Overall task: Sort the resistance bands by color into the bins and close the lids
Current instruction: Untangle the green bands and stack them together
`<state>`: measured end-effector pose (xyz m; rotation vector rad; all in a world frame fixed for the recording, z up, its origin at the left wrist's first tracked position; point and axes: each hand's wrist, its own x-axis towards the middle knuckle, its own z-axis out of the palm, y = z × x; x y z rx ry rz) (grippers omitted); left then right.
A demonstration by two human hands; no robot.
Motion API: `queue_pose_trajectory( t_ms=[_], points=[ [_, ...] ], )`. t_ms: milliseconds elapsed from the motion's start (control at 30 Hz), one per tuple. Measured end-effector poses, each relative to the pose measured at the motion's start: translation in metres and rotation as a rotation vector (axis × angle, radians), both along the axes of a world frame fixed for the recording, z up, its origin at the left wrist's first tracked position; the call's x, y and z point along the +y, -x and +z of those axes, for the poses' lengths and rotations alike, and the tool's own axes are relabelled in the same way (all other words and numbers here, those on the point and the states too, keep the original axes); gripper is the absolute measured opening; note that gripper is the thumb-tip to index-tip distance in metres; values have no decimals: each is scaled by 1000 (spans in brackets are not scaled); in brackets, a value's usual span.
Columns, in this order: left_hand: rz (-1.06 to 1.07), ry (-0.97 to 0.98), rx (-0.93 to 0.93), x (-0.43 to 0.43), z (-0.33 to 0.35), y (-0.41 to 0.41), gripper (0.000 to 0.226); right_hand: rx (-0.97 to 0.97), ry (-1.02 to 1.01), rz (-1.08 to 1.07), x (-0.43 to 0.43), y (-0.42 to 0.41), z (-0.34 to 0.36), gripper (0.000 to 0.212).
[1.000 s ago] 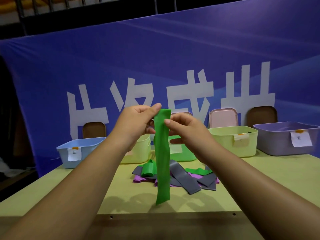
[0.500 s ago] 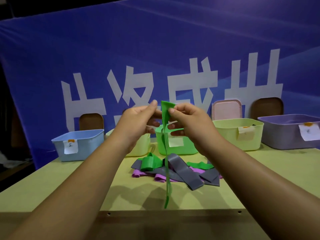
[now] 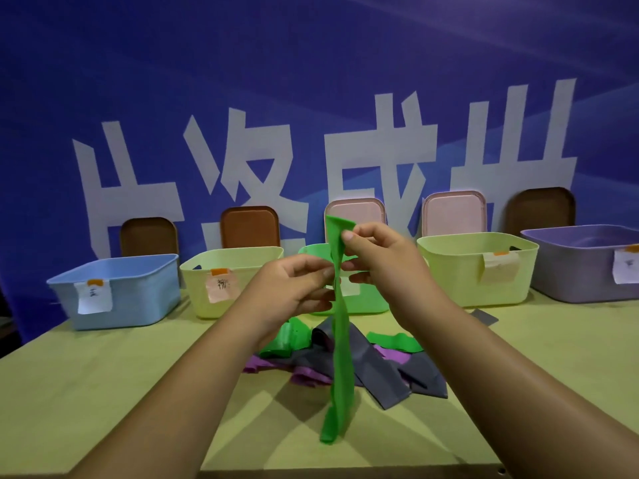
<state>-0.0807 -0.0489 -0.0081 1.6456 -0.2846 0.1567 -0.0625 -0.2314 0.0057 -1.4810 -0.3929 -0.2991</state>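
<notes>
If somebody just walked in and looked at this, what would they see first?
Probably the long bright green stretchy band dangling in the middle, pinched near its top by the left hand and right hand. Behind it, a row of open plastic bins, from the light blue bin at the left to the purple bin at the right, stands before a big blue banner with white letters. A tangle of grey, purple and green bands lies on the yellow-green table.

One head cam, looking fwd and down, close over table (image 3: 103, 375) toward bins, banner (image 3: 311, 81).
</notes>
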Motion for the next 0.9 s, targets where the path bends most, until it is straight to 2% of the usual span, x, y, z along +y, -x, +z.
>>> queue_pose_trajectory(
  t_ms=[167, 300, 467, 667, 800, 900],
  points=[
    [47, -8, 22, 1, -10, -32, 16, 43, 4, 39, 4, -35, -20, 13],
    [60, -103, -16, 1, -21, -55, 7, 74, 21, 66, 8, -62, -38, 14],
    [47, -121, 2, 0, -41, -78, 9, 108, 12, 117, 6, -79, -61, 13],
    [-116, 145, 81, 3, -59, -86, 18, 212, -85, 257, 3, -78, -73, 14],
    [-158, 137, 49, 9, -58, -82, 17, 257, -110, 363, 3, -72, -72, 16],
    [-212, 223, 75, 14, -60, -83, 12, 279, -140, 366, 2, -73, -72, 14]
  ],
)
